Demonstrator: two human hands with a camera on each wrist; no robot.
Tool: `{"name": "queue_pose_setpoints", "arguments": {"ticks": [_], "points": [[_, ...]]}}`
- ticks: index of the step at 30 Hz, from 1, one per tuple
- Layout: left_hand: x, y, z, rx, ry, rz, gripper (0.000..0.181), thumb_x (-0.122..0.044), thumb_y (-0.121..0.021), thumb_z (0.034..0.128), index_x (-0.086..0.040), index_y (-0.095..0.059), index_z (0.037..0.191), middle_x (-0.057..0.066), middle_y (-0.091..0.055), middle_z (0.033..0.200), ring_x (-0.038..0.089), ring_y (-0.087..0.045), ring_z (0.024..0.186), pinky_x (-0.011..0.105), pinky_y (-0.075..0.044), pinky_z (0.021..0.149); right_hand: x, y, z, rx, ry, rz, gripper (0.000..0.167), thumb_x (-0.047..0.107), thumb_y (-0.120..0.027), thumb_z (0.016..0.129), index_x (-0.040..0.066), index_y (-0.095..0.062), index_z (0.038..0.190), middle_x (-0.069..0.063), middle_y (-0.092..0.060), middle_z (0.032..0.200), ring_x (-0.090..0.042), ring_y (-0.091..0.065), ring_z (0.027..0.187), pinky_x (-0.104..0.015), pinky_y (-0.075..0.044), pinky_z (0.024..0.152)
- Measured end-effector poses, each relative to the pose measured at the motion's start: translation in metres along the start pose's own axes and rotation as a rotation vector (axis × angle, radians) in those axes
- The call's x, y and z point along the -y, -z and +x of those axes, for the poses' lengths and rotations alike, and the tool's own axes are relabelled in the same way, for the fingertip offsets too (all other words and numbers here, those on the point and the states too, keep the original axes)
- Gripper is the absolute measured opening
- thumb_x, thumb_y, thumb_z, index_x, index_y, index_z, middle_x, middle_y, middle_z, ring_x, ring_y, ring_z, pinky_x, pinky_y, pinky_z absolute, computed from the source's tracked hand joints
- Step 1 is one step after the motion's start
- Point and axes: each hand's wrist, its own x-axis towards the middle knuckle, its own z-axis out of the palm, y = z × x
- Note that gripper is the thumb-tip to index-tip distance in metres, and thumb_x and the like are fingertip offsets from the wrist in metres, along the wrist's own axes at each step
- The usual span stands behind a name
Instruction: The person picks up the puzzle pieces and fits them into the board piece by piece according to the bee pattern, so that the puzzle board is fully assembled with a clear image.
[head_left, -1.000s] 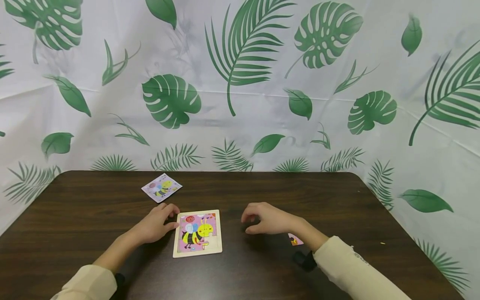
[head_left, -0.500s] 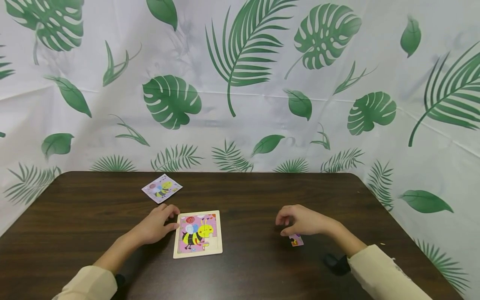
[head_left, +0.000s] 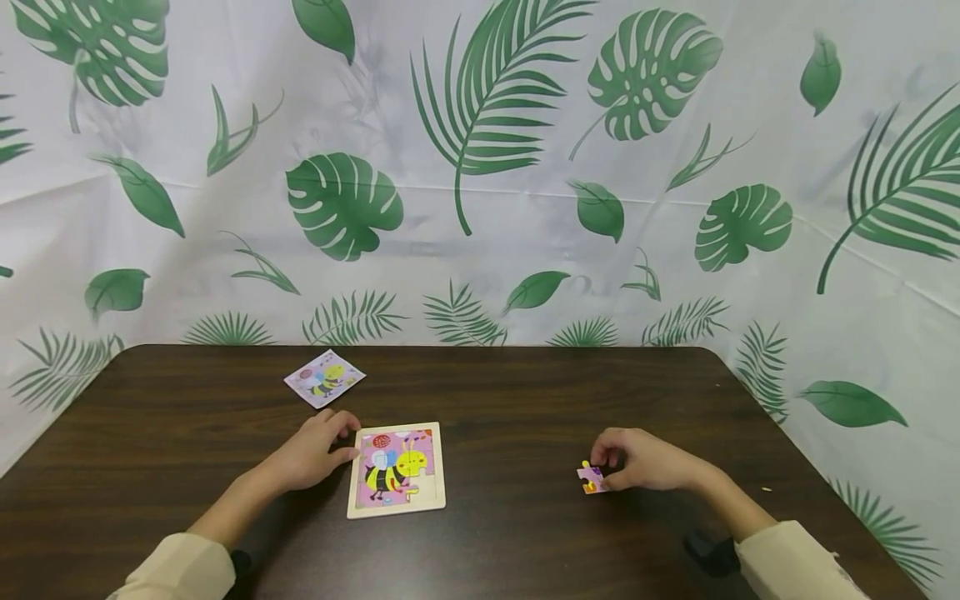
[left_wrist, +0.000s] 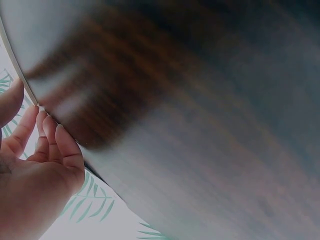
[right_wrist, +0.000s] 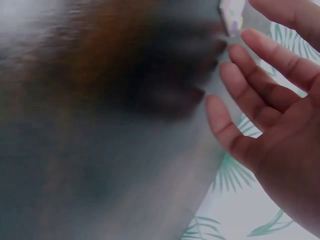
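A square wooden puzzle board (head_left: 439, 450) with a bee picture lies on the dark table, its lower right corner showing bare wood. My left hand (head_left: 311, 450) rests at the board's left side, thumb and index fingertip touching its edge with the fingers loosely bent. Over to the right, a pink puzzle piece (head_left: 589, 478) with a yellow knob lies on the table. My right hand (head_left: 648, 460) is at the piece's right side, index finger above and thumb below. In the right wrist view, thumb and index finger (right_wrist: 280, 55) stand apart, with part of the piece beyond them.
A printed card (head_left: 325, 379) with the same bee picture lies behind my left hand. The brown table (head_left: 495, 383) ends at a white cloth (head_left: 517, 250) with green leaves. A tiny yellowish speck (head_left: 766, 489) is right of my right arm.
My right hand has moved right, from beside the board to over the puzzle piece and then to its right side. My left hand and the board have stayed in place.
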Motion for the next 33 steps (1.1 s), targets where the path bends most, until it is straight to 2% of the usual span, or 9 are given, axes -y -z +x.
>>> {"name": "queue_pose_setpoints", "arguments": {"ticks": [10,28,33], "points": [[0.002,0.0,0.002,0.01,0.002,0.0,0.025,-0.011,-0.065,0.0837,-0.003,-0.052,0.104,0.008,-0.047,0.091,0.025,-0.047,0.085,0.044,-0.042,0.075,-0.005,-0.01,-0.004,-0.076,0.049,-0.038,0.024,0.021,-0.074,0.076,0.011,-0.06,0.093,0.004,-0.053,0.09,-0.013,-0.047,0.079,-0.027,-0.044,0.067],[-0.001,0.001,0.0,0.004,0.014,0.002,0.024,-0.01,-0.065,0.0835,-0.004,-0.053,0.103,0.008,-0.047,0.091,0.025,-0.047,0.086,0.045,-0.041,0.076,-0.006,-0.017,-0.003,-0.14,0.107,-0.134,0.021,0.014,-0.073,0.072,0.016,-0.057,0.086,0.008,-0.05,0.088,-0.01,-0.047,0.078,-0.026,-0.043,0.068],[-0.001,0.0,0.001,-0.005,-0.022,0.007,0.023,-0.009,-0.065,0.0833,-0.003,-0.052,0.102,0.008,-0.047,0.09,0.025,-0.047,0.084,0.043,-0.041,0.074,-0.005,-0.017,-0.003,-0.149,0.131,-0.146,0.022,0.012,-0.073,0.072,0.015,-0.057,0.086,0.007,-0.05,0.087,-0.01,-0.048,0.077,-0.027,-0.044,0.068]]}}
